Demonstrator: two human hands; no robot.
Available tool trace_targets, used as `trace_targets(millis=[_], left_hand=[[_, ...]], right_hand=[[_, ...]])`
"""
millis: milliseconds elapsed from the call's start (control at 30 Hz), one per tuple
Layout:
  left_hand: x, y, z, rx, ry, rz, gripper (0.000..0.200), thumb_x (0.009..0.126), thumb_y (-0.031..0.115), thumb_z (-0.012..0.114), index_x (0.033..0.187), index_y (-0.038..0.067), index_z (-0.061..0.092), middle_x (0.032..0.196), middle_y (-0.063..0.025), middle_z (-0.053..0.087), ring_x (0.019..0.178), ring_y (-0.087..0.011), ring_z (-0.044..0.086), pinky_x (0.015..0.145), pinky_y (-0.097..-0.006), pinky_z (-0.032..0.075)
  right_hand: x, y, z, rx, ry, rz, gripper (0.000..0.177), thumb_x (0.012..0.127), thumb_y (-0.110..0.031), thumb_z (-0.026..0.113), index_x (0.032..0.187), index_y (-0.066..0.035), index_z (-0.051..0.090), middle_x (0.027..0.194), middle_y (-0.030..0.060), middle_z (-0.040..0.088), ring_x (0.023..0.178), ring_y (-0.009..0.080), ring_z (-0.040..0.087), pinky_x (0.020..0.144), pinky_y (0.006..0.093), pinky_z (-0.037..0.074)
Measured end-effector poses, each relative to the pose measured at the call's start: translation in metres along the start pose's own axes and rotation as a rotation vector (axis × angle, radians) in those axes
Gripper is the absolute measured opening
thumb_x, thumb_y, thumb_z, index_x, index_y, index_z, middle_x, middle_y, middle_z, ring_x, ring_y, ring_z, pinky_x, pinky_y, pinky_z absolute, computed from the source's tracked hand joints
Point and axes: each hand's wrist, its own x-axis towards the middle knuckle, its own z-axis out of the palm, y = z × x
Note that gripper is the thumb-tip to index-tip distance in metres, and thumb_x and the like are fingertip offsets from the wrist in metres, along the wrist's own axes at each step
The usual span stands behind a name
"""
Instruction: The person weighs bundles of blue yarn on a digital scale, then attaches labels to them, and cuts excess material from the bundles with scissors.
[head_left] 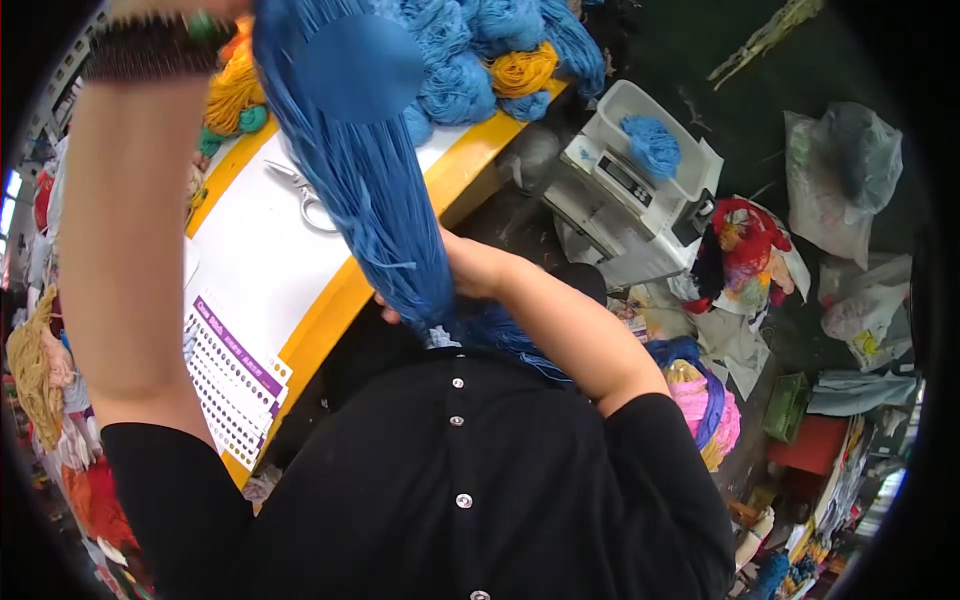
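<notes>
A long hank of blue yarn hangs in front of my chest, running from the top edge down to my waist. A round blurred patch hides part of its upper end. My right hand is wrapped around the lower part, with fingertips showing on the far side. Raised high at the top left, my left hand is beside the hank's upper end, mostly cut off and smeared, so its fingers do not show. A dark hair-like band is around that wrist. Scissors lie on the white tabletop behind the hank.
Blue yarn bundles and a yellow one are piled at the table's far end. A printed card sheet lies near me. To the right stands a scale with blue yarn in its tray. Plastic bags are on the floor.
</notes>
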Motion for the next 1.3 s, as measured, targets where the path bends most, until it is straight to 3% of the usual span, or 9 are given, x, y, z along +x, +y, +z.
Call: trace_targets(millis=[33, 233, 400, 433, 533, 667, 967, 1067, 1300], left_hand=[[-0.006, 0.052, 0.038, -0.435, -0.021, -0.498, 0.015, 0.091, 0.014, 0.047, 0.083, 0.004, 0.054, 0.061, 0.0013, 0.052, 0.052, -0.0087, 0.052, 0.046, -0.0205, 0.043], [0.048, -0.054, -0.021, -0.534, -0.305, -0.526, 0.021, 0.090, 0.022, 0.052, 0.091, 0.002, 0.057, 0.066, -0.0013, 0.053, 0.059, -0.0136, 0.055, 0.054, -0.0254, 0.046], [-0.143, -0.141, -0.005, -0.200, -0.482, -0.953, 0.025, 0.083, 0.025, 0.063, 0.099, 0.005, 0.062, 0.087, -0.0037, 0.062, 0.089, -0.0151, 0.059, 0.078, -0.0323, 0.049], [-0.178, -0.166, -0.019, 0.386, -0.746, -1.046, 0.037, 0.082, 0.029, 0.066, 0.111, 0.006, 0.060, 0.096, -0.0049, 0.063, 0.092, -0.0163, 0.059, 0.081, -0.0313, 0.048], [-0.281, -0.159, -0.010, 0.355, -1.047, -1.416, 0.054, 0.083, 0.030, 0.067, 0.128, 0.006, 0.050, 0.109, -0.0069, 0.061, 0.097, -0.0169, 0.057, 0.079, -0.0321, 0.048], [-0.354, -0.175, 0.015, 0.363, -1.271, -1.040, 0.026, 0.087, 0.020, 0.064, 0.105, 0.002, 0.066, 0.084, -0.0025, 0.066, 0.071, -0.0083, 0.058, 0.063, -0.0230, 0.048], [-0.373, -0.153, 0.065, 0.252, -1.173, -0.876, 0.040, 0.085, 0.038, 0.064, 0.094, 0.000, 0.068, 0.092, -0.0107, 0.068, 0.085, -0.0195, 0.064, 0.079, -0.0330, 0.049], [-0.364, -0.132, 0.071, -0.080, -1.229, -1.274, 0.024, 0.088, 0.030, 0.064, 0.092, 0.006, 0.066, 0.077, 0.0041, 0.060, 0.061, -0.0044, 0.048, 0.056, -0.0193, 0.040], [-0.283, -0.157, 0.007, -0.645, -0.331, -1.429, 0.017, 0.097, 0.026, 0.049, 0.087, 0.013, 0.054, 0.071, 0.0056, 0.048, 0.053, -0.0022, 0.040, 0.045, -0.0156, 0.033]], right_hand=[[-0.021, 0.009, -0.003, 0.039, -0.077, -0.037, 0.082, 0.088, -0.070, 0.022, 0.124, -0.001, 0.049, 0.106, 0.0173, 0.062, 0.086, 0.0271, 0.064, 0.080, 0.0380, 0.051], [-0.186, 0.026, 0.012, -0.138, 0.050, -0.050, 0.075, 0.063, -0.036, 0.085, 0.118, 0.004, 0.053, 0.104, 0.0156, 0.064, 0.068, 0.0194, 0.064, 0.062, 0.0320, 0.052], [-0.289, 0.074, 0.034, 0.015, 0.200, -0.749, 0.076, 0.072, -0.014, 0.064, 0.133, 0.014, 0.027, 0.078, 0.0135, 0.063, 0.039, 0.0191, 0.053, 0.059, 0.0368, 0.051], [-0.302, 0.082, 0.040, 0.062, 0.246, -0.786, 0.076, 0.071, -0.014, 0.064, 0.131, 0.014, 0.028, 0.081, 0.0141, 0.063, 0.039, 0.0187, 0.053, 0.059, 0.0373, 0.051], [-0.319, 0.105, 0.048, 0.140, 0.368, -0.798, 0.061, 0.069, -0.015, 0.065, 0.119, 0.013, 0.044, 0.074, 0.0120, 0.062, 0.039, 0.0164, 0.052, 0.060, 0.0372, 0.049], [-0.310, 0.110, 0.046, 0.147, 0.296, -0.782, 0.035, 0.078, -0.022, 0.067, 0.099, 0.004, 0.061, 0.049, -0.0039, 0.046, 0.042, 0.0116, 0.051, 0.064, 0.0318, 0.046], [-0.282, 0.091, 0.055, 0.121, 0.209, -0.800, 0.036, 0.079, -0.025, 0.067, 0.103, 0.002, 0.061, 0.052, -0.0050, 0.047, 0.046, 0.0110, 0.052, 0.069, 0.0308, 0.046], [-0.273, 0.089, 0.054, 0.083, 0.270, -0.833, 0.034, 0.080, -0.026, 0.068, 0.102, -0.002, 0.060, 0.051, -0.0063, 0.046, 0.044, 0.0104, 0.050, 0.069, 0.0307, 0.045], [-0.246, 0.071, 0.039, 0.414, 0.654, -1.237, 0.022, 0.093, -0.019, 0.053, 0.112, -0.007, 0.054, 0.067, -0.0023, 0.044, 0.069, 0.0146, 0.048, 0.088, 0.0401, 0.043]])
